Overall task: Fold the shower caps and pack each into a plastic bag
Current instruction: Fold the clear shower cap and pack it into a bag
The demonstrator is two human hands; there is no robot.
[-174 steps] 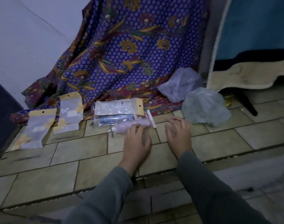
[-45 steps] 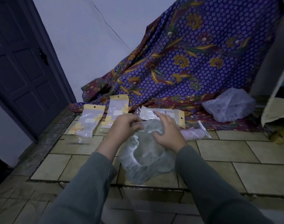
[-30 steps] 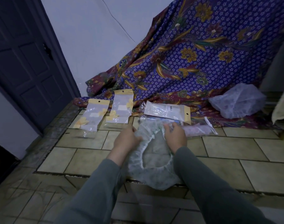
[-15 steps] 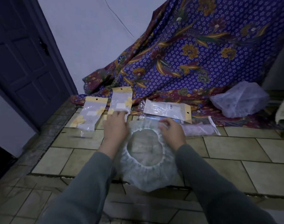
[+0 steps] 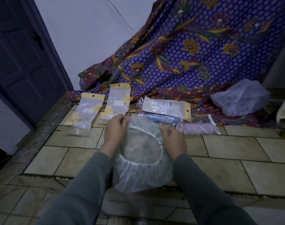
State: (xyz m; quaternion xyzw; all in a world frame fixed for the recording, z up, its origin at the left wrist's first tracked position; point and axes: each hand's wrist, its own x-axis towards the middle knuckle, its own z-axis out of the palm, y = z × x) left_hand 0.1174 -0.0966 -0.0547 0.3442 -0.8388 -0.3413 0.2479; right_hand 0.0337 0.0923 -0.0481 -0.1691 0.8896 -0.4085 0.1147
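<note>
The batik cloth (image 5: 195, 51) fills the back. Over the tiled floor (image 5: 235, 146) I now hold the shower cap (image 5: 143, 176) stretched wide, opening facing me, where a second ago it was bunched: it's spread, ready for the first fold. My left hand (image 5: 115, 132) and right hand (image 5: 172, 142) each grip its elastic rim. Empty plastic bags (image 5: 88, 109) wait beyond (their contents blur in the dimness).

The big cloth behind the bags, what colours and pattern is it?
The draped cloth is blue-purple with tiny white flowers, big yellow blooms and a maroon border, in the head view.
</note>
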